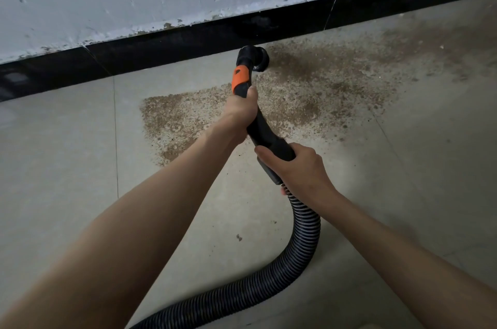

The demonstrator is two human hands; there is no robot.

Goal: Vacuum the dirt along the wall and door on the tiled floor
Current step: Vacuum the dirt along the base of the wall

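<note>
two hands grip the black vacuum wand (265,131), left hand (240,111) wrapped below its orange collar (240,76), right hand (301,167) at the ribbed hose (301,242) joint, round nozzle (258,58) on brown dirt (309,86) just beside the black baseboard (188,38) on the tiled floor (67,167)

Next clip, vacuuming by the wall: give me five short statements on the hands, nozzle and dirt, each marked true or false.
1. Both hands grip the vacuum wand. True: the left hand holds it below the orange collar, the right hand near the hose.
2. The nozzle is lifted onto the white wall. False: it is low, at the black baseboard.
3. Brown dirt lies to the right of the nozzle. True.
4. The floor is carpeted. False: it is tiled floor.
5. The hose is orange. False: black, ribbed.
</note>
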